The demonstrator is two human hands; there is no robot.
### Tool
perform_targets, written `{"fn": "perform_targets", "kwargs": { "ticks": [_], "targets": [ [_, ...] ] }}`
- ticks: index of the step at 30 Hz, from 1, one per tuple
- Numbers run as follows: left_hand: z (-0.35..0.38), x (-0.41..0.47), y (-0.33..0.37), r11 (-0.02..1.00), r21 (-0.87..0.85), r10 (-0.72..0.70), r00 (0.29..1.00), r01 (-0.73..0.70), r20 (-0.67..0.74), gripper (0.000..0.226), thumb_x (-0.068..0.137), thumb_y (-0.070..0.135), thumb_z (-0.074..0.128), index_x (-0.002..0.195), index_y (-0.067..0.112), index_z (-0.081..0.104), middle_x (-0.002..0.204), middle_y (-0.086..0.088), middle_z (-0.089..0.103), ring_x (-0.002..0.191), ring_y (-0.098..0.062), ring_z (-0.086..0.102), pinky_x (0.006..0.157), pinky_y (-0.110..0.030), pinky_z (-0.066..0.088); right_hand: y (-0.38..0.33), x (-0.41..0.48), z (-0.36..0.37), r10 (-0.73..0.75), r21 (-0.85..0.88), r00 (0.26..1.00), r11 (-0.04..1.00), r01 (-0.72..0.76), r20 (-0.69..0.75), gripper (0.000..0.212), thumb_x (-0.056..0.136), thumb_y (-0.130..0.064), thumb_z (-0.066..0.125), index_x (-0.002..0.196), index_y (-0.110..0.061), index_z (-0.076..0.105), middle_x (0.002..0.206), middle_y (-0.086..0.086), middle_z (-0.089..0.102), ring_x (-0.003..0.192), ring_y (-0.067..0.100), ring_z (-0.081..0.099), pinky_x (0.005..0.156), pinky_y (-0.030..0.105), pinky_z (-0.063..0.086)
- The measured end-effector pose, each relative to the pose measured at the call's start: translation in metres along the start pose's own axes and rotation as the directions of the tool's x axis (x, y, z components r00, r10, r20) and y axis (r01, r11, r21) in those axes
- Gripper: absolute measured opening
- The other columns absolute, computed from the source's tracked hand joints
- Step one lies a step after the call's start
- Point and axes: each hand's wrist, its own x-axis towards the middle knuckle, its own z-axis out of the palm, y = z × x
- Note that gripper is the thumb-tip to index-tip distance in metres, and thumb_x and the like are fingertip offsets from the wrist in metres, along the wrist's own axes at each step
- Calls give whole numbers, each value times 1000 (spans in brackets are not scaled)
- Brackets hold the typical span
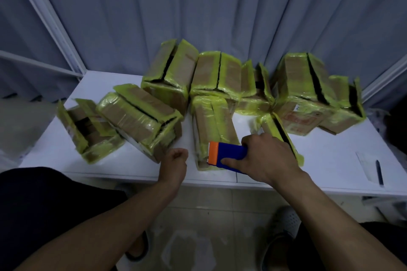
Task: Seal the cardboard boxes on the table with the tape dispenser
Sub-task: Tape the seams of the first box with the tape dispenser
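Tape dispenser (226, 156), blue with an orange front end, is gripped by the right hand (268, 158). The fingers are curled over its far side and the thumb is laid along its near side. It is held over the near end of the middle box (209, 125), at the near edge of the table (330, 156), with the orange end turned to the left. Whether it touches the box cannot be told.

Just right of the middle box lies a slim box (279, 132), partly hidden by the right hand, with a dark slit along its top. The left hand (174, 160) is held just left of the middle box, near the table edge. Its fingers are curled into a loose fist and nothing is seen in it.

More cardboard boxes, all banded with yellow-green tape, are spread across the white table. An open box (86, 130) and a long box (141, 116) stand at the left. A far row (218, 72) is set against the grey curtain (198, 6), most with a dark gap between the top flaps. A large box (301, 86) stands at the right. A dark pen-like object (379, 171) lies near the table's right end. Below the table, tiled floor and a pale shoe (284, 220) are seen.
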Motion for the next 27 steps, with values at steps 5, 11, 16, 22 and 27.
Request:
{"fn": "perform_targets", "kwargs": {
  "ticks": [5, 11, 16, 22, 27],
  "targets": [
    [9, 7, -8, 999, 37, 17, 1000, -16, -5, 11, 96, 21, 61, 87, 24, 65, 81, -2, 60, 74, -19, 53, 61, -28, 38, -5, 11, -1, 55, -39, 997, 998, -53, 52, 65, 73, -85, 62, 91, -22, 58, 78, -6, 51, 74, 19, 56, 58, 28, 40],
    [24, 14, -14, 997, 70, -16, 1000, 15, 15, 8, 97, 20, 59, 92, 23, 65, 93, -6, 63, 77, -21, 55, 64, -29, 42, -8, 20, 2, 96, -11, 988, 995, -95, 120, 69, 69, -85, 66, 93, -21, 59, 84, -3, 56, 78, 20, 58, 56, 27, 36],
    [29, 17, -7, 978, 210, -17, 999, 8, 43, 60, 96, 34, 63, 148, 19, 39, 134, -1, 53, 120, -23, 56, 104, -43, 47, -9, 23, 1, 117, 13, 983, 993, -120, 142, 71, 70, -84, 67, 98, -19, 61, 88, -2, 55, 77, 20, 55, 50, 26, 29],
    [29, -11, -6, 865, 288, 405, 910, -411, 84, 26, 101, 9, 53, 121, 18, 65, 113, 8, 65, 98, 2, 61, 81, -5, 41, -3, 23, 7, 126, 48, 982, 990, -134, 144, 73, 69, -84, 68, 100, -18, 65, 89, -2, 58, 76, 19, 59, 52, 27, 37],
    [22, -15, -15, 813, 342, 391, 877, -472, 281, 40, 107, 17, 40, 146, 24, 46, 127, 11, 61, 104, 12, 56, 90, -7, 45, 0, 22, 9, 123, 79, 980, 987, -137, 153, 71, 70, -83, 68, 97, -18, 66, 86, -2, 59, 75, 17, 61, 51, 26, 39]
  ]
}}
